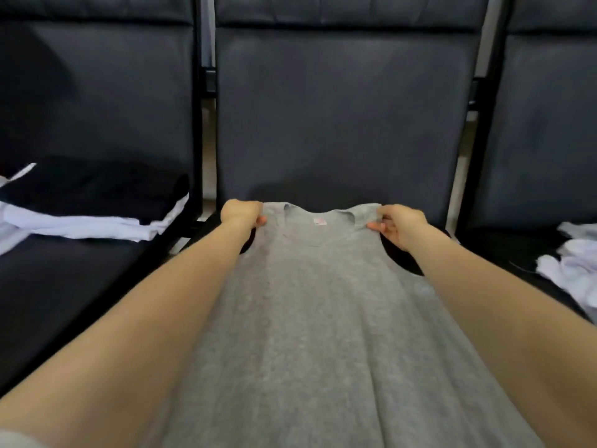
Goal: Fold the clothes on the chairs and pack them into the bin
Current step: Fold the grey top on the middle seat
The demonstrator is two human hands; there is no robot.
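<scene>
A grey sleeveless top (316, 318) is stretched out lengthwise over the middle chair's seat (403, 260), neckline away from me, a small label inside the collar. My left hand (242, 213) pinches its left shoulder strap. My right hand (399, 224) pinches its right shoulder strap. Both arms reach forward along the top's sides. No bin is in view.
On the left chair (97, 92) lies a stack of folded clothes, a black garment (97, 185) over white ones (80, 224). Crumpled white clothes (571, 263) lie on the right chair. The dark padded backrests (342, 108) stand right behind the seats.
</scene>
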